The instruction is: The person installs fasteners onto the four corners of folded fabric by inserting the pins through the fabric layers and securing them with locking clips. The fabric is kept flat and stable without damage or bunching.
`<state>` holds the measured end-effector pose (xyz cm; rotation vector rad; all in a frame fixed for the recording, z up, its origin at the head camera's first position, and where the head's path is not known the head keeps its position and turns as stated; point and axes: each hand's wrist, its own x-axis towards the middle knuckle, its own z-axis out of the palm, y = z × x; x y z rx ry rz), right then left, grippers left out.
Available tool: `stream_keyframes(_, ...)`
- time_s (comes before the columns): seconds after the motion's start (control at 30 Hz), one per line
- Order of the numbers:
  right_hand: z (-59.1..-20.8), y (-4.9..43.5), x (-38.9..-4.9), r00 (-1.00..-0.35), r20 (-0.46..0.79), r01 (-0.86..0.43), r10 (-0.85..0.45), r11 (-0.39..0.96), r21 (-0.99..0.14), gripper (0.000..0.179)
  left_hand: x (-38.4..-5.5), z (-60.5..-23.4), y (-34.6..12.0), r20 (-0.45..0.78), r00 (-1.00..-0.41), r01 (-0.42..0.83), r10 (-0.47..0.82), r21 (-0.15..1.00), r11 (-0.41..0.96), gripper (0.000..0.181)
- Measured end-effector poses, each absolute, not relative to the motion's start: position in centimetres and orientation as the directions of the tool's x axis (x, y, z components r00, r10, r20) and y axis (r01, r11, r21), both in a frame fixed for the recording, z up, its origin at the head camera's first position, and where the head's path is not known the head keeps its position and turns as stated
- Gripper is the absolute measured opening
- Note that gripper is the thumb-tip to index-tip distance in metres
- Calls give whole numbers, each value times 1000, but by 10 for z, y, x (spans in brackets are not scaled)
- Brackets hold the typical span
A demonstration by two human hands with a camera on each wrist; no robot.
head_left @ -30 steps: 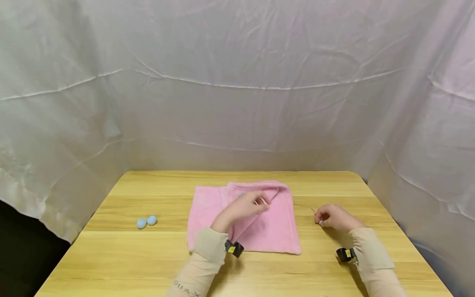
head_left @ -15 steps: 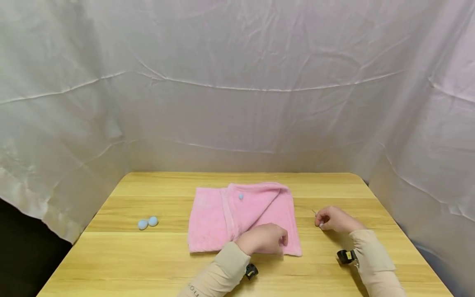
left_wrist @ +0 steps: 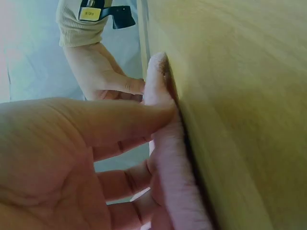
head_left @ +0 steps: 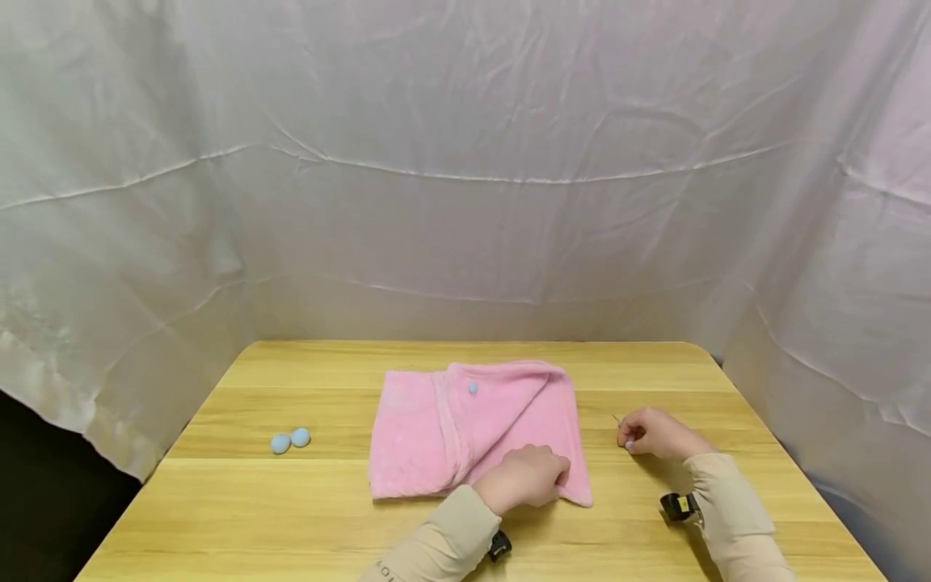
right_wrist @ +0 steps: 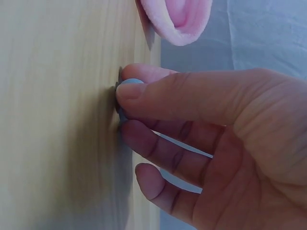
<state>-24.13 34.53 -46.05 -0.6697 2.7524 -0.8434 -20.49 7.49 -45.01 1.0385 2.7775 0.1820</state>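
Observation:
A folded pink plush cloth [head_left: 414, 436] lies mid-table, one layer crossing it diagonally. My left hand [head_left: 527, 475] is at its near right edge. In the left wrist view, the thumb presses the cloth edge [left_wrist: 175, 158] with the fingers on the other side, so the edge is pinched. To the right of the cloth, my right hand [head_left: 660, 432] pinches a small light-blue round-headed pin [right_wrist: 130, 82] low over the wood. A thin spike juts out beyond those fingertips in the head view. On the cloth's upper part sits a light-blue button-like head [head_left: 473, 388].
Two light-blue round pieces [head_left: 290, 440] lie side by side on the table's left. The wooden table [head_left: 218, 517] has rounded far corners. Pale fabric curtains [head_left: 465, 226] hang behind it and along both sides.
My left hand has come from the upper middle of the cloth down to its near right edge, uncovering the blue head, and now pinches that edge. The right hand has stayed put.

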Motion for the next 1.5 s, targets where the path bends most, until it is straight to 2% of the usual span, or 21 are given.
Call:
stream_keyframes(0.13, -461, 344, -242, -885, -49, -358, -463, 745, -563, 13, -210, -450, 71, -68, -723, 650, 687, 270, 711, 19)
stream_keyframes(0.27, -459, 340, -241, -887, -44, -354, -460, 738, -575, 11, -216, -441, 62, -48, -706, 619, 706, 441, 650, 23)
stream_keyframes(0.37, -454, 336, -239, -886, -9, -370, -464, 719, -588, 11, -220, -432, 55, -41, -727, 530, 686, 601, 598, 24)
stream_keyframes(0.47, -446, 332, -236, -881, 69, -415, -469, 694, -588, 10, -225, -424, 48, -31, -753, 461, 658, 688, 560, 17)
stream_keyframes(0.63, -432, 321, -231, -874, 212, -476, -437, 684, -553, 8, -240, -415, 36, 22, -779, 454, 627, 708, 540, 4)
stream_keyframes(0.9, -413, 290, -228, -849, 353, -529, -394, 622, -578, 10, -260, -406, 14, 85, -860, 363, 503, 796, 485, 4)
stream_keyframes(1.17, -412, 245, -230, -829, 389, -545, -402, 428, -720, 11, -269, -405, 4, 136, -910, 323, 393, 826, 462, 18)
stream_keyframes(1.5, -422, 216, -238, -859, 348, -494, -375, 433, -754, 10, -269, -402, 3, 146, -918, 306, 368, 851, 427, 17)
